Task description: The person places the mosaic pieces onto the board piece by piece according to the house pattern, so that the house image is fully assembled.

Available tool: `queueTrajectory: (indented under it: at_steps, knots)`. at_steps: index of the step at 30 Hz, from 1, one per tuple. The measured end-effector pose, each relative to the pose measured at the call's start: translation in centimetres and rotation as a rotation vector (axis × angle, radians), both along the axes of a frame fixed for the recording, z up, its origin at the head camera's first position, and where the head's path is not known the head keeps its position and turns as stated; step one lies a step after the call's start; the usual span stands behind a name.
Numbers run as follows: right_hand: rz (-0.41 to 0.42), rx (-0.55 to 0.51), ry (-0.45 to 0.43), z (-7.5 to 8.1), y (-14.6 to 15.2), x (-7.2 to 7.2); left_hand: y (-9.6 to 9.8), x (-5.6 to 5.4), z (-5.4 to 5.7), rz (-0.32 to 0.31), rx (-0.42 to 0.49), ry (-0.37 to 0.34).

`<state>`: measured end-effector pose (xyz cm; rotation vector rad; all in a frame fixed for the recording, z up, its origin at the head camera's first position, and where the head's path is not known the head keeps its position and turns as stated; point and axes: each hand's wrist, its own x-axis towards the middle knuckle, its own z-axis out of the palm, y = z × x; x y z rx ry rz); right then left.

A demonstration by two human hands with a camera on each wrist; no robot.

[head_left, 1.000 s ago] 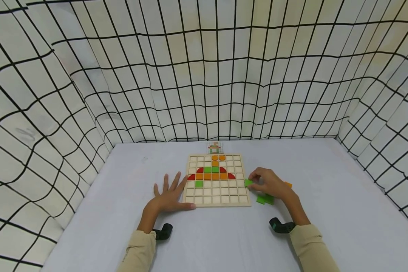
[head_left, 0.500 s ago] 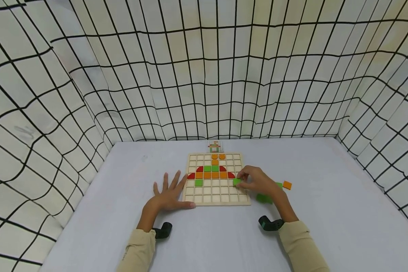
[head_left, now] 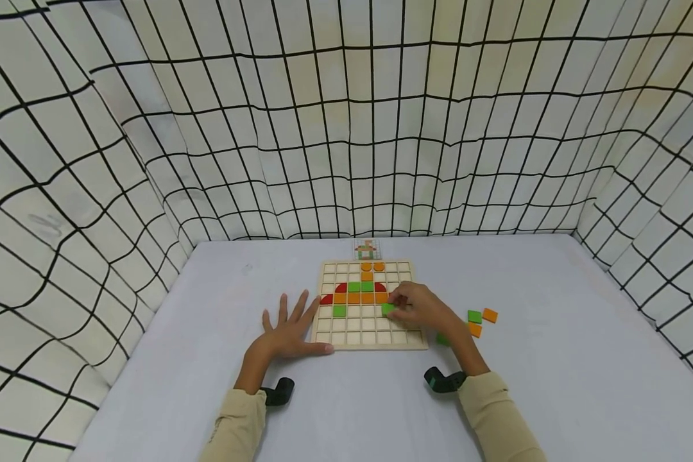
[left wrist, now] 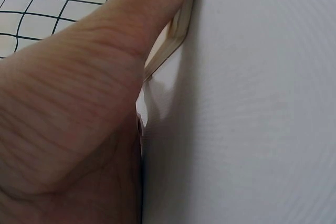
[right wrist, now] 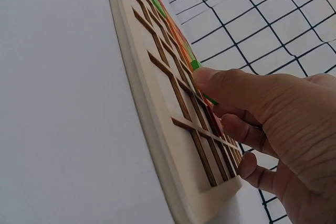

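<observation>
A wooden grid board (head_left: 360, 335) lies on the white table, partly filled with red, orange and green pieces. Between thumb and fingers, my right hand (head_left: 424, 309) pinches a green square tile (head_left: 387, 309) over the board, below the right part of the orange row. The right wrist view also shows this green tile (right wrist: 196, 64) at the thumb tip, partly covered by it. My left hand (head_left: 289, 337) lies with fingers spread at the board's left side. Its thumb touches the board's front left corner. Another green tile (head_left: 339, 311) sits in a cell below the orange row, at left.
To the right of the board lie loose tiles: a green one (head_left: 475, 316), an orange one (head_left: 489, 315), another orange one (head_left: 475, 329) and green (head_left: 442, 339) partly behind the right forearm. A small pattern card (head_left: 367, 249) lies behind the board. Black netting surrounds the table.
The right hand has carried the green tile leftward from beside the board to over its cells. Loose tiles formerly behind the forearm now show. The left hand stays put.
</observation>
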<state>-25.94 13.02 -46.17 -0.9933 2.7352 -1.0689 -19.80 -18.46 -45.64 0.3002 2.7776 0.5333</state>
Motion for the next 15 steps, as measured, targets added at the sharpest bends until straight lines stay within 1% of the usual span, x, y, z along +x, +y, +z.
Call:
queueTrajectory:
  at_steps: [8,15]
  knots:
    - [-0.027,0.059,0.032,0.0,-1.0,0.0,0.0,-0.1,0.0,0.000,0.006,-0.005]
    - [-0.038,0.051,0.020,0.0,-1.4,0.0,0.0,0.0,0.1,-0.003,0.012,-0.009]
